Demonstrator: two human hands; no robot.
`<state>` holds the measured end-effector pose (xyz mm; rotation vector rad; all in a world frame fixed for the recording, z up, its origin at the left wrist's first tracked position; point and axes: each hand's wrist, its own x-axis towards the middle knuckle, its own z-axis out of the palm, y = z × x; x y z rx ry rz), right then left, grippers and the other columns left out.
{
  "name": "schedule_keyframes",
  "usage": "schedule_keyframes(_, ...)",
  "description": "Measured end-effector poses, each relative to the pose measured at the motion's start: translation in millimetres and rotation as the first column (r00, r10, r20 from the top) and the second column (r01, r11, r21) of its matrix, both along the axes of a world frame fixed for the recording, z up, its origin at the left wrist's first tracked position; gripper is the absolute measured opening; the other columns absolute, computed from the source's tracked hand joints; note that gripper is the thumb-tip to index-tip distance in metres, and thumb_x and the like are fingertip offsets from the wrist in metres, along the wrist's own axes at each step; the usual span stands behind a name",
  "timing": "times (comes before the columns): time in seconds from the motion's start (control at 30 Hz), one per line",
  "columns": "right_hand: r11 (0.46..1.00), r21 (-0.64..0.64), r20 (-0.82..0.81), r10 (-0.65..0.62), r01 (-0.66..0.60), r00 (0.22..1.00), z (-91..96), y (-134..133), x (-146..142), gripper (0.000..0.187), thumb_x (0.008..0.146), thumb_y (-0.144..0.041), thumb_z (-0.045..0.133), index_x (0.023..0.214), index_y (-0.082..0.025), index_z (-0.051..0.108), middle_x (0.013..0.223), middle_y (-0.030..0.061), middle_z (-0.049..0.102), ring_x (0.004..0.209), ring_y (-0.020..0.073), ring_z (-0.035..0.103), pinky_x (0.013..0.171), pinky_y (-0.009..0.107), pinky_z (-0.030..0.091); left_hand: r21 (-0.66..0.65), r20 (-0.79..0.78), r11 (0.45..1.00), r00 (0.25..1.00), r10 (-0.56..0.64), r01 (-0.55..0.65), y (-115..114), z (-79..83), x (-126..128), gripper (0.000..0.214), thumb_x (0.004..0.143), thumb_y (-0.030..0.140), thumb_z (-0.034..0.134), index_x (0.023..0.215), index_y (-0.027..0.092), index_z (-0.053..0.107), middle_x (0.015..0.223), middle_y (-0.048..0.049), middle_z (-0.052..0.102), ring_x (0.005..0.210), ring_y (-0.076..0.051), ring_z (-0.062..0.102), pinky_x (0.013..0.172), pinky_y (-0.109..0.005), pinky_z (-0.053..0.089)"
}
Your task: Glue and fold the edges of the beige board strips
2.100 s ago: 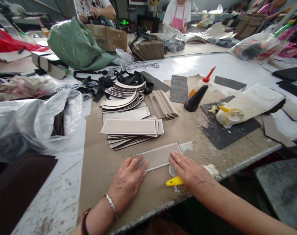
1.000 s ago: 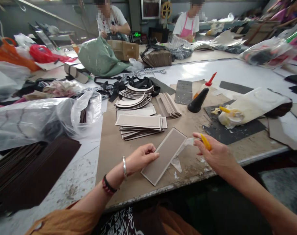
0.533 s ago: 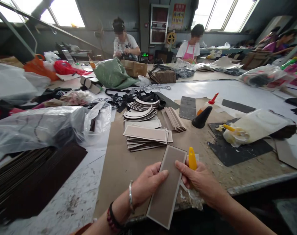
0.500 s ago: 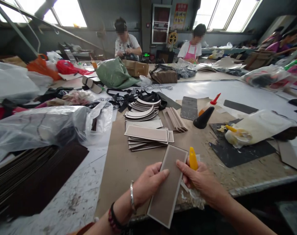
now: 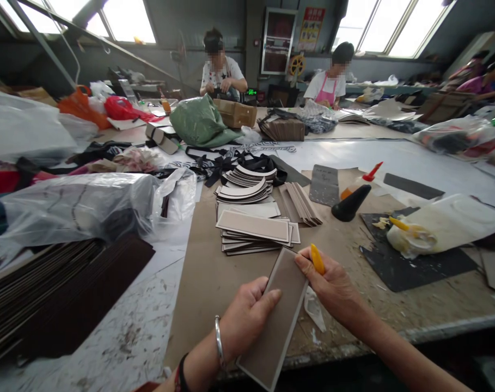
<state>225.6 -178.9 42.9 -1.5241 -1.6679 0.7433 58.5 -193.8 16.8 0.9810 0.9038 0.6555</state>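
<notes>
A flat rectangular grey-brown panel (image 5: 280, 310) with a pale border slants over the table's front edge. My left hand (image 5: 247, 310) is closed on its left side, thumb on the upper face. At the upper right corner, my right hand (image 5: 332, 283) pinches the panel between thumb and fingers. A yellow tool (image 5: 317, 259) also sticks up out of my right hand; the rest of it is hidden by the fingers. Just beyond lies a stack of similar bordered panels (image 5: 253, 225), with curved pieces (image 5: 247, 189) stacked behind it.
A black cone-shaped nozzle (image 5: 350, 203) and a red-tipped bottle (image 5: 372, 173) stand to the right. Nearby, a glue-smeared plastic container (image 5: 447, 218) lies on a dark sheet. Plastic-wrapped bundles (image 5: 87, 204) and dark strips (image 5: 87, 294) fill the left. Two co-workers sit across the tables.
My right hand has slid up the panel's right edge to its upper corner, and the yellow tool has tilted. The view has shifted slightly left.
</notes>
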Motion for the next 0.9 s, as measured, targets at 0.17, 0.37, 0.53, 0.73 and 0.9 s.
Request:
schedule_keyframes(0.17, 1.000, 0.016, -0.002, 0.014, -0.014, 1.000, 0.1, 8, -5, 0.030, 0.085, -0.043, 0.043, 0.066, -0.021, 0.049, 0.056, -0.0034, 0.044, 0.051, 0.0124, 0.042, 0.048, 0.023, 0.038, -0.008, -0.001, 0.999, 0.999, 0.036, -0.036, 4, 2.1, -4, 0.053, 0.060, 0.064, 0.063, 0.076, 0.015, 0.053, 0.065, 0.0004, 0.056, 0.056, -0.010, 0.047, 0.054, -0.023, 0.038)
schedule_keyframes(0.37, 0.993, -0.122, -0.093, -0.007, -0.005, 0.996, -0.2, 18, -4, 0.034, 0.080, -0.052, 0.048, 0.068, -0.021, 0.051, 0.047, -0.0062, 0.041, 0.039, 0.0103, 0.039, 0.038, 0.022, 0.034, -0.110, -0.025, 0.993, 0.999, 0.045, -0.048, 21, -0.8, -15, 0.048, 0.056, 0.058, 0.068, 0.073, 0.017, 0.050, 0.059, 0.0035, 0.054, 0.049, -0.008, 0.045, 0.051, -0.022, 0.036)
schedule_keyframes(0.53, 0.954, -0.265, -0.296, -0.218, 0.139, 0.930, 13.8, 47, 1, 0.040, 0.070, -0.059, 0.056, 0.078, -0.020, 0.050, 0.044, -0.0048, 0.049, 0.038, 0.0130, 0.049, 0.038, 0.024, 0.040, 0.347, -0.403, 0.937, 0.897, 0.183, -0.035, 66, 27.4, -45, 0.036, 0.069, 0.045, 0.062, 0.093, 0.018, 0.056, 0.067, 0.0004, 0.061, 0.061, -0.015, 0.055, 0.059, -0.027, 0.042)
schedule_keyframes(0.73, 0.950, -0.238, 0.036, -0.200, 0.203, 0.979, 10.9, 77, 25, 0.026, 0.077, -0.044, 0.048, 0.083, -0.020, 0.053, 0.045, -0.0016, 0.055, 0.042, 0.0188, 0.057, 0.043, 0.029, 0.045, 0.690, -0.672, 0.621, 0.648, 0.358, 0.372, 123, 43.4, -48, 0.081, 0.063, 0.043, 0.074, 0.129, 0.009, 0.041, 0.130, -0.0199, 0.049, 0.123, -0.033, 0.043, 0.102, -0.049, 0.032)
schedule_keyframes(0.9, 0.978, -0.027, 0.340, -0.185, 0.206, 0.922, 12.7, 66, 49, 0.033, 0.084, -0.049, 0.037, 0.069, -0.025, 0.054, 0.045, -0.0012, 0.053, 0.040, 0.0180, 0.055, 0.047, 0.031, 0.044, 0.532, -0.837, 0.540, 0.503, 0.216, 0.652, 130, 32.0, -29, 0.091, 0.064, 0.049, 0.073, 0.134, 0.005, 0.036, 0.138, -0.0226, 0.040, 0.132, -0.040, 0.026, 0.109, -0.055, 0.018)
